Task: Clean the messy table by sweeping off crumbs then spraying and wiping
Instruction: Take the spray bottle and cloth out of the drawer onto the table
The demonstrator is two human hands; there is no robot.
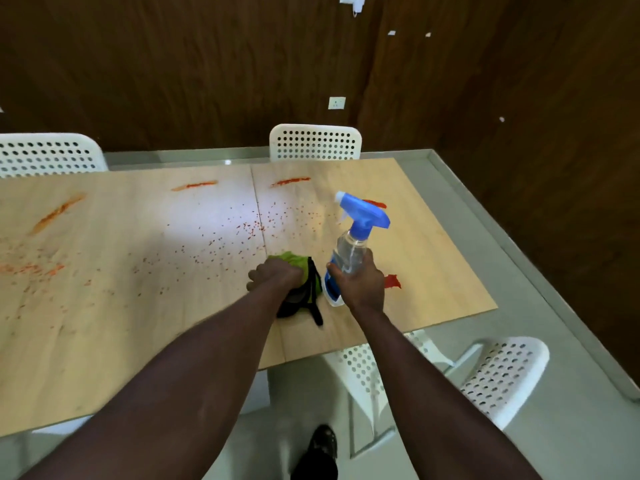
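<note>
Tabletop (433,258) is pale wood-look and pretty messy. The green and black cloth (306,270) is bunched near the front edge, with the left hand (273,277) clenched over it. It's soft and light, so I'd guess you can grab it anywhere. The spray bottle (348,252) is just to its right, tilted, with the right hand (360,277) wrapped round the clear body. Probably light plastic, slippery if wet, and the neck under the trigger looks the safer hold. The liquid level is hard to read. Red smears (289,182) and crumbs (249,230) lie farther back.
</note>
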